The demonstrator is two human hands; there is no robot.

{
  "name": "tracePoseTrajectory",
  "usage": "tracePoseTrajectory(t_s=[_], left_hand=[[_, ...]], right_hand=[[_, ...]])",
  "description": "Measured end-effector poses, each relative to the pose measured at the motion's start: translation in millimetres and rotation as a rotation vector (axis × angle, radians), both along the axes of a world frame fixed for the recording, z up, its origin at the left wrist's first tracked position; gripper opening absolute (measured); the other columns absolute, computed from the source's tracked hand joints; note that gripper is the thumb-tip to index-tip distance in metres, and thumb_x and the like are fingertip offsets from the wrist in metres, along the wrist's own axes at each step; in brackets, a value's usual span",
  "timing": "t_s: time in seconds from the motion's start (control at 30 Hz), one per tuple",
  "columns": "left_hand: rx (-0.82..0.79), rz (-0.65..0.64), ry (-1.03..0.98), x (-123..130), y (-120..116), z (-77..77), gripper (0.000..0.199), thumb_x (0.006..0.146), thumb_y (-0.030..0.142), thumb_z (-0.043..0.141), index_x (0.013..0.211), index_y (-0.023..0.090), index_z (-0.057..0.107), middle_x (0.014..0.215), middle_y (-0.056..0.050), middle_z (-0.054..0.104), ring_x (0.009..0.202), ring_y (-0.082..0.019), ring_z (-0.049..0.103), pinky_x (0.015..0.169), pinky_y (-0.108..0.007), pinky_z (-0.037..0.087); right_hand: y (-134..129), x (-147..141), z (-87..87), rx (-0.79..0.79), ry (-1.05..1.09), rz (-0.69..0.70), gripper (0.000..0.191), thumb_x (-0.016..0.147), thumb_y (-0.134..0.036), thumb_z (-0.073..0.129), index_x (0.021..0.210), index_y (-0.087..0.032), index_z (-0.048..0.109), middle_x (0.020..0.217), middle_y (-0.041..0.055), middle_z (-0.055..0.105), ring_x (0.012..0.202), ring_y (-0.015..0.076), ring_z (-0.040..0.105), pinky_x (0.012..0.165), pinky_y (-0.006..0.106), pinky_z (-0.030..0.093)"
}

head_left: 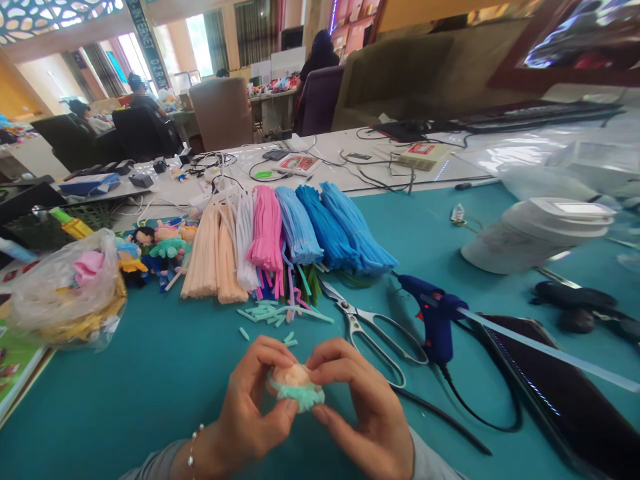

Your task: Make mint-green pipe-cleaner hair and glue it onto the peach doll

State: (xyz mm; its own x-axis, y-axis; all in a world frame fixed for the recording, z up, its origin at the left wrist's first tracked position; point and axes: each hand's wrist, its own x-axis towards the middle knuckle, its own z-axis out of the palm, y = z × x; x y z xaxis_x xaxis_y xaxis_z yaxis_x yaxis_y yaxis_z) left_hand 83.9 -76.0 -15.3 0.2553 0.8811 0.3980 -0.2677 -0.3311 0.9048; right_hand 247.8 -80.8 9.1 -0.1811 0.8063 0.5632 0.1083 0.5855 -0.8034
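Observation:
A small fuzzy piece (pixel 299 387), peach on top and mint green below, is held between both hands above the teal mat. My left hand (pixel 255 400) pinches its left side with thumb and fingers; a beaded bracelet circles that wrist. From the right, my right hand (pixel 357 400) grips the piece with fingertips on top and thumb at its lower edge. Just beyond the hands lie short mint green cut pieces (pixel 267 312). Silver-handled scissors (pixel 357 320) rest to the right of them, beside a blue glue gun (pixel 435 313) with a long clear stick.
Bundles of peach (pixel 213 257), pink (pixel 267 230) and blue (pixel 340 230) fuzzy stems lie ahead. A plastic bag (pixel 65 287) and small dolls (pixel 167 247) are left; a white lidded cup (pixel 530 233) and black tablet (pixel 565 393) right. People sit farther back.

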Motion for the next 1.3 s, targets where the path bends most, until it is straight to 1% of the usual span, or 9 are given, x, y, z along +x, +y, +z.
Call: tracePoseTrajectory(t_s=[0.33,0.6,0.7,0.77,0.87,0.97,1.07,1.17,1.3], left_hand=[[0.111,0.092,0.131,-5.6,-1.1,-6.8,0.047,0.069,-0.003,0.056,0.107,0.024,0.052,0.101,-0.004,0.052,0.094,-0.019,0.054,0.081,-0.031,0.046],[0.098,0.125,0.263,-10.0,2.8,-2.3,0.032,0.080,0.013,0.060,0.109,0.022,0.052,0.109,-0.009,0.056,0.104,-0.025,0.054,0.088,-0.039,0.046],[0.150,0.095,0.312,-11.6,6.8,-1.5,0.036,0.079,0.014,0.060,0.113,0.021,0.052,0.116,-0.012,0.055,0.110,-0.028,0.054,0.089,-0.043,0.047],[0.210,0.095,0.359,-11.6,9.6,-0.9,0.040,0.077,0.013,0.061,0.115,0.022,0.051,0.116,-0.012,0.055,0.111,-0.028,0.054,0.090,-0.044,0.047],[0.271,0.118,0.404,-10.5,12.5,-0.1,0.039,0.078,0.011,0.062,0.114,0.023,0.052,0.110,-0.011,0.060,0.105,-0.027,0.058,0.090,-0.045,0.048],[0.334,0.126,0.419,-9.8,12.1,-1.3,0.040,0.078,0.009,0.061,0.115,0.023,0.053,0.106,-0.009,0.065,0.101,-0.025,0.062,0.098,-0.049,0.042],[0.388,0.090,0.452,-10.6,9.2,-3.4,0.049,0.074,0.007,0.062,0.119,0.024,0.051,0.106,-0.007,0.068,0.100,-0.025,0.064,0.104,-0.052,0.036],[0.404,0.052,0.485,-12.0,6.5,-3.6,0.056,0.072,0.004,0.060,0.122,0.024,0.047,0.105,-0.006,0.069,0.097,-0.024,0.066,0.106,-0.053,0.034],[0.419,0.028,0.492,-12.9,5.8,-1.1,0.056,0.072,0.005,0.059,0.123,0.023,0.046,0.105,-0.008,0.069,0.095,-0.024,0.067,0.105,-0.055,0.035]], right_hand=[[0.6,-1.2,-2.8,0.007,-0.039,-0.005,0.011,0.079,-0.016,0.060,0.088,-0.022,0.056,0.091,0.0069,0.060,0.079,0.0204,0.059,0.068,0.033,0.049],[7.2,-0.5,-0.9,-0.024,-0.148,-0.093,0.010,0.081,-0.018,0.063,0.078,-0.022,0.054,0.086,0.0052,0.060,0.075,0.0184,0.060,0.065,0.030,0.050],[10.2,2.7,-1.8,-0.054,-0.090,-0.112,0.013,0.082,-0.025,0.065,0.072,-0.021,0.057,0.083,0.0048,0.060,0.072,0.0183,0.059,0.065,0.030,0.049],[11.8,6.0,-1.8,-0.129,-0.040,-0.092,0.019,0.082,-0.032,0.066,0.068,-0.021,0.058,0.082,0.0049,0.060,0.072,0.0185,0.058,0.068,0.032,0.048],[14.4,11.4,0.3,-0.335,0.063,0.009,0.030,0.079,-0.043,0.069,0.064,-0.019,0.059,0.084,0.0053,0.058,0.075,0.0190,0.057,0.072,0.033,0.047],[17.1,15.5,2.1,-0.527,0.270,0.156,0.038,0.072,-0.049,0.075,0.059,-0.018,0.058,0.082,0.0034,0.055,0.073,0.0165,0.054,0.066,0.030,0.044],[18.9,17.6,1.5,-0.674,0.404,0.301,0.038,0.066,-0.046,0.080,0.057,-0.017,0.058,0.077,0.0012,0.053,0.067,0.0131,0.051,0.059,0.026,0.040],[19.3,17.7,-0.1,-0.752,0.416,0.378,0.035,0.064,-0.042,0.082,0.057,-0.016,0.059,0.072,-0.0009,0.051,0.062,0.0109,0.048,0.056,0.025,0.036],[19.6,16.1,-0.7,-0.788,0.414,0.363,0.035,0.061,-0.040,0.084,0.057,-0.015,0.060,0.069,-0.0026,0.049,0.061,0.0097,0.047,0.056,0.024,0.034]])
